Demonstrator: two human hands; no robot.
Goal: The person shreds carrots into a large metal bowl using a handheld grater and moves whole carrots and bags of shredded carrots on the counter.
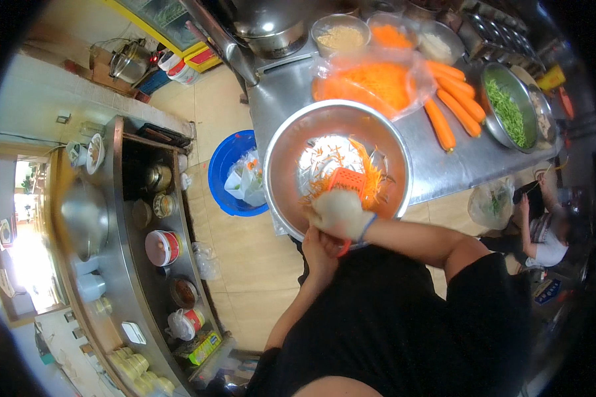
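A wide steel bowl stands at the front of the metal table, tilted slightly in view. Inside it rests an orange-red plastic grater, with shredded carrot around it and scattered over the bowl's bottom. My left hand is bare and closed around the grater's handle at the bowl's near rim. Over the grater lies my right hand, in a pale knit glove with a blue cuff. Its fingers are curled down, and whatever may be under them is hidden.
Beyond the bowl lie a clear bag of carrots and several loose carrots. A bowl of shredded greens stands at right. A blue bin holds waste on the floor at left, near a shelf unit. Another person sits at far right.
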